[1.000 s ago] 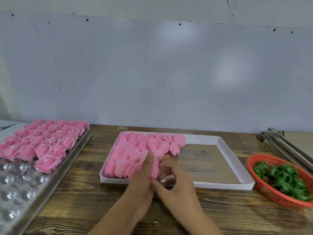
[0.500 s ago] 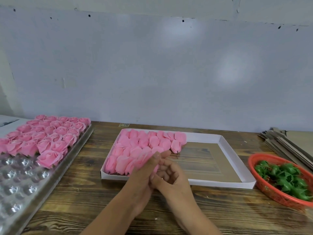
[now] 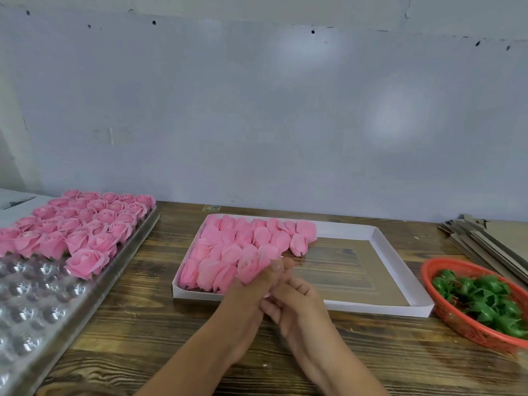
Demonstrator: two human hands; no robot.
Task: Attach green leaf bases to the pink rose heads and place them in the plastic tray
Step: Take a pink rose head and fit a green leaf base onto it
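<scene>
My left hand grips a pink rose head just in front of the white cardboard box. My right hand is curled against it from the right, fingers at the rose's underside; what they pinch is hidden. Several loose pink rose heads fill the box's left half. Green leaf bases lie heaped in a red basket at the right. The clear plastic tray on the left holds several finished roses in its far rows.
The plastic tray sits in a metal pan on the wooden table. Stacked flat cardboard lies at the far right, behind the basket. A grey wall stands close behind the table.
Both hands stayed joined in front of the box. The rose in my left hand has tipped over to the left, and my right fingers have curled in closer under it.
</scene>
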